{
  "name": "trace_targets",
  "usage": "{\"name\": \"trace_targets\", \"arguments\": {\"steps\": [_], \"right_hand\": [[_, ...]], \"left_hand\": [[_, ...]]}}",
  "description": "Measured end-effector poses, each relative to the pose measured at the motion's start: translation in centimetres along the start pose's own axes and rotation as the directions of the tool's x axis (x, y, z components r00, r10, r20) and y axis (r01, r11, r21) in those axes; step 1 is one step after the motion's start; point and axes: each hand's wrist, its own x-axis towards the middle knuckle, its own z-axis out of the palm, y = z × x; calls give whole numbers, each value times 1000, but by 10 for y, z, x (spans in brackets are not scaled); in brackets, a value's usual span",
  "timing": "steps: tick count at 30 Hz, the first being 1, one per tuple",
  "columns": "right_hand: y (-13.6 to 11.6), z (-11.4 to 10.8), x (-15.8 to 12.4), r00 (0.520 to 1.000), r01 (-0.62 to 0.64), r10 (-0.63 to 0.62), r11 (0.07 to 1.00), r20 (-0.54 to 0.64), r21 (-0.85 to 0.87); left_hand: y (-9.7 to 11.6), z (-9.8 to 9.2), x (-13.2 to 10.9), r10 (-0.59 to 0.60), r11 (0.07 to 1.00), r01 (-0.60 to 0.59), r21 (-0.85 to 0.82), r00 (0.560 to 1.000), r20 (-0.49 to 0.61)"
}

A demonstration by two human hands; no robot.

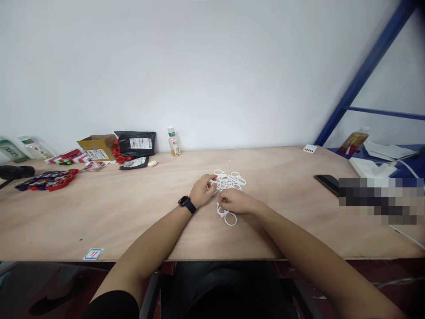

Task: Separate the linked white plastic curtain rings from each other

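Observation:
A pile of white plastic rings [232, 179] lies in the middle of the wooden table [133, 217]. My left hand [204, 189], with a black watch on its wrist, reaches into the left side of the pile with fingers curled on a ring. My right hand [237, 203] rests just in front of the pile, fingers pinched on a short chain of linked white rings [227, 215] that trails toward me on the table.
At the back left are a cardboard box [97, 146], a black bag [136, 142], red packets [49, 179] and a small bottle [173, 141]. A black phone [327, 181] and a white adapter [310, 149] lie to the right, beside a blue shelf frame [365, 71].

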Motion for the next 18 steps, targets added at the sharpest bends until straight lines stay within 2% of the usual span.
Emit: {"name": "trace_targets", "arguments": {"steps": [6, 11, 14, 18], "right_hand": [[4, -3, 3, 990, -21, 27, 999, -139, 45], [-1, -5, 4, 953, -8, 52, 989, -298, 147], [-2, -6, 5, 936, 12, 59, 980, -348, 199], [3, -5, 7, 911, 22, 95, 960, -400, 279]], "left_hand": [[3, -4, 0, 22, 1000, -20, -22, 995, 99], [3, -3, -1, -3, 1000, 8, -27, 980, 201], [3, -2, -1, -7, 1000, 12, -23, 979, 204], [4, -2, -1, -18, 999, 24, -39, 989, 149]]}}
